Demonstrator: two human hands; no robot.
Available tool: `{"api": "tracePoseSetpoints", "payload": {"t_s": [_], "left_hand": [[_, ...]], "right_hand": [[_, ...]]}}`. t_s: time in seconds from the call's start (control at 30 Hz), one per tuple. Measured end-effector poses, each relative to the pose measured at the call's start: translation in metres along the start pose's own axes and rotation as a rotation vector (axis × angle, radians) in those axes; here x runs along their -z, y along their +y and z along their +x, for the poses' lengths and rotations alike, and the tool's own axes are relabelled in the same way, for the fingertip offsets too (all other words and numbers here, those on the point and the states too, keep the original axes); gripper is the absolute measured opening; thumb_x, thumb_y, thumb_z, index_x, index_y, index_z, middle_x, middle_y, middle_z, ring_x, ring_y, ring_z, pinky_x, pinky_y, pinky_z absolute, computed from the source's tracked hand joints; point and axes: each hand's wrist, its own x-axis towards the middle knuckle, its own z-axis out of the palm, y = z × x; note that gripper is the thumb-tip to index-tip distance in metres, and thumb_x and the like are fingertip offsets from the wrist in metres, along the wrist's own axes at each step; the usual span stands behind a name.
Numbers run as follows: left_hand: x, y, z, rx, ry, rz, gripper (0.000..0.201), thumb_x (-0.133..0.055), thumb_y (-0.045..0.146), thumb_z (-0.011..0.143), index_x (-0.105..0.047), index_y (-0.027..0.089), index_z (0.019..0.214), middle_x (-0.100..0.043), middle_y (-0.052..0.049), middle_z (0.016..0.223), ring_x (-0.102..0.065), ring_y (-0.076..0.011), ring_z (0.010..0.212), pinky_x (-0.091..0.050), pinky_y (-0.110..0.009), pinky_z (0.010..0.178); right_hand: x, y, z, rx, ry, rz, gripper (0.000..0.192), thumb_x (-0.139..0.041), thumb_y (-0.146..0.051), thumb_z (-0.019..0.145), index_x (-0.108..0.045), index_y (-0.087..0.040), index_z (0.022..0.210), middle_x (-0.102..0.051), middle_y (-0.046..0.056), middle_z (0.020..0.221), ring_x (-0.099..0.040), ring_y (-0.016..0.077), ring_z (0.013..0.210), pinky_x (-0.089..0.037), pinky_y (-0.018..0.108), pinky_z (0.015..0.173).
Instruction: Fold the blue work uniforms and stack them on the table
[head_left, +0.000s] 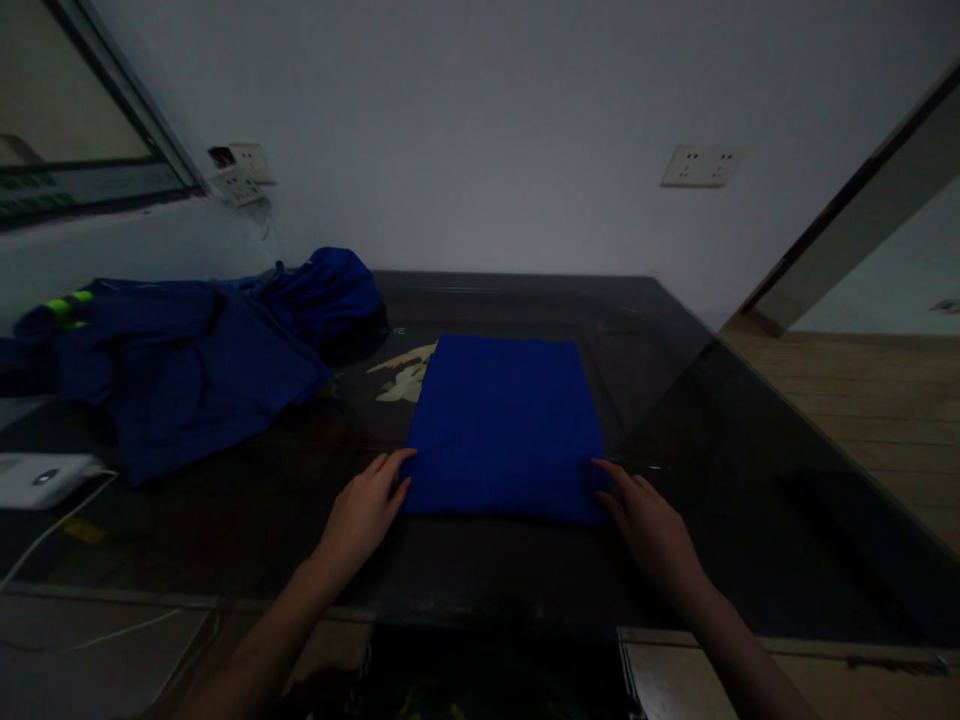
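Dark tabletop stretched below a pale wall, with folded blue cloth at frame centre. Your left hand and right hand, thumbs spread from fingers, touched its lower side edges, apparently to steady it evenly. One crumpled navy garment lay at left, seemingly leaving room.

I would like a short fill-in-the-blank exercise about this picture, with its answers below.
The folded cloth on the table is ____ in colour.
The right hand is at the cloth's ____ edge.
In the picture, rumpled clothes lie to the ____ of the cloth.

Missing words: blue; right; left.
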Motion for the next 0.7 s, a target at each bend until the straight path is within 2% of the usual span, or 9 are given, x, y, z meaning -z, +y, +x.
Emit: {"api": "tracePoseSetpoints", "payload": {"t_s": [0.07, 0.17, 0.23, 0.3, 0.4, 0.47, 0.57, 0.7], "left_hand": [[0.001, -0.003, -0.003, -0.055, 0.044, 0.067, 0.043, -0.043, 0.02, 0.086, -0.055, 0.027, 0.127, -0.058, -0.008, 0.115, -0.061, -0.0232, 0.096, -0.049, -0.037, 0.082], [0.004, 0.001, -0.007, -0.168, 0.146, 0.108, 0.056, -0.043, 0.006, 0.076, -0.057, 0.028, 0.126, -0.051, -0.008, 0.132, -0.051, -0.0267, 0.118, -0.046, -0.043, 0.095], [0.008, 0.016, -0.002, -0.254, 0.145, 0.091, 0.059, -0.042, 0.003, 0.074, -0.057, 0.028, 0.125, -0.048, -0.006, 0.137, -0.046, -0.0262, 0.125, -0.042, -0.045, 0.101], [0.01, 0.039, 0.01, -0.358, 0.081, 0.08, 0.055, -0.042, 0.005, 0.077, -0.057, 0.028, 0.125, -0.048, -0.004, 0.139, -0.044, -0.0242, 0.128, -0.037, -0.046, 0.108], [0.001, 0.074, 0.038, -0.495, 0.002, 0.114, 0.046, -0.043, 0.014, 0.086, -0.054, 0.028, 0.13, -0.045, -0.003, 0.144, -0.038, -0.0223, 0.134, -0.023, -0.047, 0.116], [-0.013, 0.085, 0.056, -0.532, -0.046, 0.155, 0.043, -0.043, 0.023, 0.092, -0.05, 0.027, 0.134, -0.042, -0.004, 0.148, -0.032, -0.0234, 0.139, -0.017, -0.049, 0.118], [-0.034, 0.078, 0.07, -0.537, -0.118, 0.184, 0.046, -0.04, 0.036, 0.096, -0.043, 0.03, 0.141, -0.034, -0.003, 0.154, -0.025, -0.024, 0.143, -0.015, -0.051, 0.117], [-0.042, 0.051, 0.071, -0.538, -0.102, 0.173, 0.051, -0.037, 0.046, 0.097, -0.029, 0.038, 0.147, -0.026, 0.0, 0.157, -0.02, -0.0221, 0.145, -0.017, -0.048, 0.118]], "right_hand": [[0.004, 0.0, -0.003, 0.052, 0.005, -0.078, 0.041, -0.038, -0.033, 0.092, -0.053, -0.029, 0.13, -0.064, 0.008, 0.086, -0.063, 0.0265, 0.08, -0.053, 0.037, 0.06], [0.018, -0.006, -0.002, 0.119, 0.09, -0.14, 0.047, -0.037, -0.032, 0.093, -0.044, -0.032, 0.14, -0.064, 0.011, 0.099, -0.06, 0.0299, 0.092, -0.055, 0.042, 0.069], [0.028, -0.018, 0.006, 0.147, 0.143, -0.127, 0.052, -0.038, -0.034, 0.094, -0.037, -0.032, 0.146, -0.061, 0.013, 0.113, -0.057, 0.0317, 0.103, -0.054, 0.047, 0.081], [0.034, -0.038, 0.022, 0.202, 0.144, -0.085, 0.053, -0.039, -0.037, 0.094, -0.035, -0.03, 0.147, -0.055, 0.013, 0.128, -0.051, 0.0321, 0.117, -0.048, 0.05, 0.096], [0.024, -0.07, 0.051, 0.312, 0.009, -0.046, 0.057, -0.042, -0.043, 0.094, -0.037, -0.022, 0.147, -0.041, 0.012, 0.147, -0.036, 0.0315, 0.136, -0.037, 0.05, 0.108], [0.009, -0.084, 0.064, 0.34, -0.132, -0.059, 0.063, -0.044, -0.05, 0.093, -0.037, -0.019, 0.147, -0.035, 0.013, 0.152, -0.028, 0.0326, 0.14, -0.032, 0.055, 0.11], [-0.012, -0.082, 0.069, 0.372, -0.239, -0.094, 0.064, -0.043, -0.053, 0.093, -0.032, -0.023, 0.149, -0.031, 0.011, 0.154, -0.026, 0.0303, 0.142, -0.024, 0.058, 0.112], [-0.021, -0.055, 0.061, 0.443, -0.184, -0.117, 0.062, -0.043, -0.05, 0.094, -0.028, -0.027, 0.15, -0.027, 0.008, 0.156, -0.023, 0.0256, 0.144, -0.023, 0.055, 0.114]]}}
